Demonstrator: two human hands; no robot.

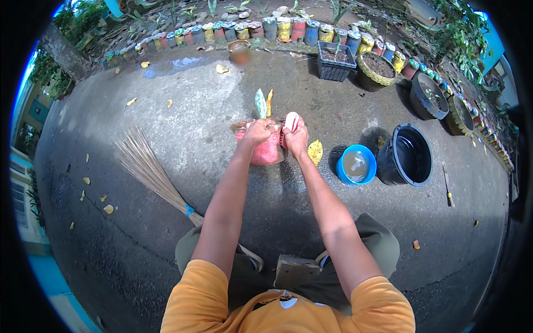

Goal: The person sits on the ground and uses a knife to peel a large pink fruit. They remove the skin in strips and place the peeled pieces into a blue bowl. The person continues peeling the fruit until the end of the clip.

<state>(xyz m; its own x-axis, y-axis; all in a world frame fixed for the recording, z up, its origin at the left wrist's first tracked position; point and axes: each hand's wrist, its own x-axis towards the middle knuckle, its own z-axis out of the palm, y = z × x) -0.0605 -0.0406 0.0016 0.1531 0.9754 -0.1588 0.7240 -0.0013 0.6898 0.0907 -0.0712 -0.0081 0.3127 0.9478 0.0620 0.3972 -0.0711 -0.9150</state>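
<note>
A worn pinkish-red plant pot [265, 152] stands on the wet concrete in front of me, its rim rough and brown. From it rise a pale mottled green leaf [260, 104] and a yellow one [270, 102]. My left hand [259, 131] is closed on the pot's rim. In my right hand [297, 139] is a scrub brush [291, 121] with a whitish back; its dark red bristles lie against the pot's right side. A yellow fallen leaf [315, 152] lies just right of that hand.
Right of the pot stand a blue pail [356, 176] of cloudy water and a black bucket [397, 167]. A knife-like tool [447, 187] lies farther right. A stick broom [152, 175] lies at left. Potted plants and painted bottles [283, 29] edge the far garden bed.
</note>
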